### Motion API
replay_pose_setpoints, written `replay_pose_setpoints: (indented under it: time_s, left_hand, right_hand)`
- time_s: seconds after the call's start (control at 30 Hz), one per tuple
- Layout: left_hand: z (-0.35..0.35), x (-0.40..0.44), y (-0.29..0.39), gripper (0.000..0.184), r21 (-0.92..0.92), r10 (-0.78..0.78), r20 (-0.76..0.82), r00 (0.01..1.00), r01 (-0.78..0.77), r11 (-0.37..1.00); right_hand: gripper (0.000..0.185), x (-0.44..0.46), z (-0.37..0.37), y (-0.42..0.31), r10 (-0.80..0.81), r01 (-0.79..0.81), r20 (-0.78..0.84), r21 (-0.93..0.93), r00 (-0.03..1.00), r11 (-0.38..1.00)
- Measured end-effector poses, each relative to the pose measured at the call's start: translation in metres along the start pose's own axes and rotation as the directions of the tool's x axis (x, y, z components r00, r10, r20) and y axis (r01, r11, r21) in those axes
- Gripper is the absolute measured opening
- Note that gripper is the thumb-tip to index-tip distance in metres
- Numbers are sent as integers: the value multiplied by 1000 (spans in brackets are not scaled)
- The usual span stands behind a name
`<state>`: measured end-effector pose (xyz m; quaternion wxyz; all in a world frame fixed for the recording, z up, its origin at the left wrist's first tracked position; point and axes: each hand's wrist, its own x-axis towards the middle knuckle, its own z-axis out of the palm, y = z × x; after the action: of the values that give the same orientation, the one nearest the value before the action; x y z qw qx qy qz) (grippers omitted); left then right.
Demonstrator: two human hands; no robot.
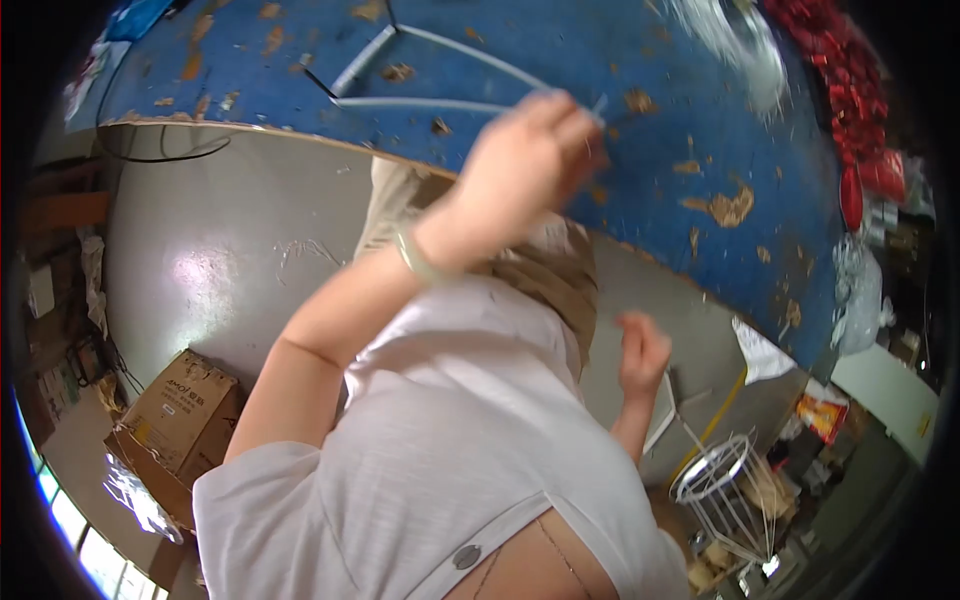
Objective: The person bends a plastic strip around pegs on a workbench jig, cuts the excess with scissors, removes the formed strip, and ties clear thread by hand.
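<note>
A slim white frame (435, 104) with dark prongs at its far corners lies on the blue worktable (640, 180). My left hand (525, 155), blurred by motion and wearing a pale bangle, has its fingers closed around the near end of this frame. What exactly lies between the fingertips is partly hidden. Off the table edge, to the right of my body, my right hand (643, 355) hangs in the air. Its fingers are loosely bent and apart, and no object shows in it.
Red shiny material (835, 80) and clear plastic wrap (735, 50) lie along the table's right side. A cardboard box (180, 420) stands on the floor at left. A white wire stand (735, 490) is at lower right. A black cable (165, 158) hangs at the left corner.
</note>
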<state>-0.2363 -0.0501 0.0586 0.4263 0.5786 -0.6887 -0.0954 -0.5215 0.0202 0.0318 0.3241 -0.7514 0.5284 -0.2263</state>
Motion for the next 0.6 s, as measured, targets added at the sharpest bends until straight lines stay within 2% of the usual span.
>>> replay_pose_setpoints:
  time_s: [0.03, 0.07, 0.1, 0.13, 0.17, 0.2, 0.23, 0.27, 0.33, 0.4, 0.43, 0.47, 0.5, 0.53, 0.57, 0.6]
  left_hand:
    - [-3, -10, 21, 25, -182, -159, 121, 980, 180, 967]
    - [-1, -21, 39, 28, -338, -286, 269, 920, 368, 866]
    - [7, -37, 48, 32, -491, -298, 427, 854, 496, 717]
    - [12, -48, 53, 36, -591, -259, 578, 774, 616, 521]
    - [7, -51, 55, 37, -650, -293, 660, 692, 721, 238]
    - [1, -53, 55, 39, -645, -287, 743, 605, 761, -68]
    - [-6, -55, 53, 41, -574, -241, 819, 521, 732, -368]
    - [-15, -61, 47, 30, -652, -351, 756, 552, 686, -325]
    - [-47, -69, 24, 19, -655, -402, 747, 529, 691, -308]
    - [-80, -77, 1, 12, -670, -483, 713, 508, 697, -256]
    - [-96, -80, -12, 13, -638, -544, 679, 493, 763, -105]
    - [-111, -82, -24, 14, -580, -600, 636, 485, 814, 43]
    - [-123, -85, -34, 14, -564, -648, 519, 557, 793, 230]
    - [-135, -87, -45, 14, -516, -665, 398, 632, 753, 408]
    - [-148, -90, -61, 14, -489, -641, 353, 681, 719, 494]
    - [-157, -89, -77, 15, -458, -611, 309, 729, 677, 576]
  right_hand:
    - [9, -3, -2, -11, -111, 113, 67, -33, 992, 993]
    - [7, -6, -1, -25, -210, 220, 136, -62, 968, 974]
    - [6, -6, 7, -35, -252, 246, 182, 51, 950, 968]
    - [7, -5, 14, -45, -293, 262, 224, 160, 929, 952]
    - [8, -4, 18, -54, -266, 225, 309, 162, 913, 961]
    - [11, -2, 21, -63, -236, 187, 392, 159, 889, 969]
    - [13, 2, 22, -70, -202, 148, 471, 150, 859, 978]
    - [15, 8, 22, -74, -237, 176, 503, 167, 831, 970]
    - [19, 20, 19, -80, -303, 227, 563, 202, 769, 953]
    - [19, 49, 7, -96, -419, 359, 553, 219, 720, 907]
    - [19, 66, 4, -107, -474, 422, 546, 228, 691, 877]
    - [19, 81, 6, -122, -474, 401, 450, 253, 757, 880]
    - [19, 96, 11, -135, -463, 380, 350, 280, 815, 881]
    - [18, 112, 20, -145, -383, 202, 314, 481, 869, 853]
    - [17, 131, 26, -169, -264, -37, 401, 604, 877, 796]
    - [20, 156, 46, -170, -379, -98, 423, 764, 823, 638]
